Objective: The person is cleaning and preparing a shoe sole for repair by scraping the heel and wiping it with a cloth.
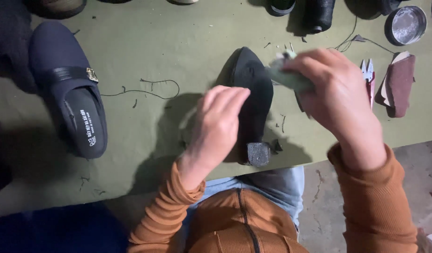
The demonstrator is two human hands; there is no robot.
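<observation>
Two bare hands work over a black heeled shoe (pixel 254 89) that lies sole-up on the olive-green tabletop (pixel 145 47), its pointed toe aimed away from the person and its square heel tip (pixel 258 153) near the tabletop's front edge. The left hand (pixel 219 126) comes up from an orange ribbed sleeve, wrist bent and back of the hand toward the camera, its fingers curled over the left side of the shoe's waist; it is blurred, so whether its grip is fully closed on the shoe cannot be told. The right hand (pixel 335 93) reaches in from the right, forearm slanting up and inward, knuckles uppermost, its grip closed around a pale green cloth (pixel 286 75) whose end sticks out toward the shoe's sole and touches or nearly touches its right edge.

Well apart to the left lies a navy slip-on shoe (pixel 68 89) with a strap and a metal buckle, its insole showing. A loose dark thread (pixel 150 89) curls on the tabletop between the two shoes. To the right of the right hand lie small thread snips (pixel 368 75) and a folded brown piece of material (pixel 399 84). At the far edge stand a black thread spool (pixel 319 15) and a round metal tin (pixel 406 24).
</observation>
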